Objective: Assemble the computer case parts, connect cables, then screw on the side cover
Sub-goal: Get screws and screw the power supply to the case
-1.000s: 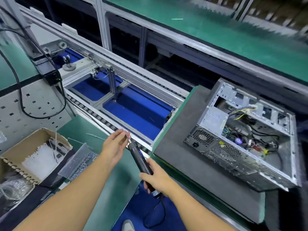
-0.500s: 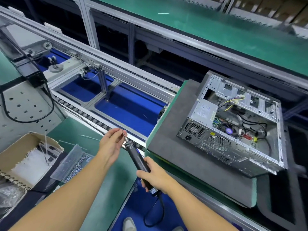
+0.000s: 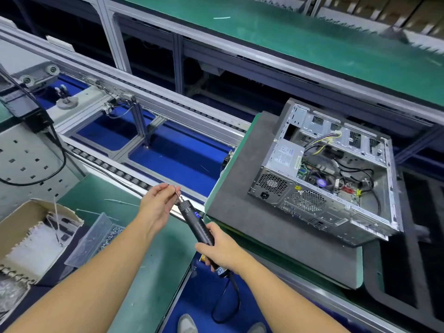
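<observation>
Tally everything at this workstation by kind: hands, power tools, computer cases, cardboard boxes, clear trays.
Hands: 2 (left hand, right hand)
Electric screwdriver: 1
Computer case: 1
Cardboard box: 1
Clear tray: 1
Total: 6

The view has swung a little right and down. The computer case (image 3: pixel 324 174) now sits nearer the middle of the picture, the cardboard box (image 3: pixel 21 236) has slid to the left edge, and a second shoe (image 3: pixel 257 328) has come in at the bottom. The screwdriver (image 3: pixel 199 229) in the right hand (image 3: pixel 223 253) has turned slightly, so its blue display now shows
</observation>
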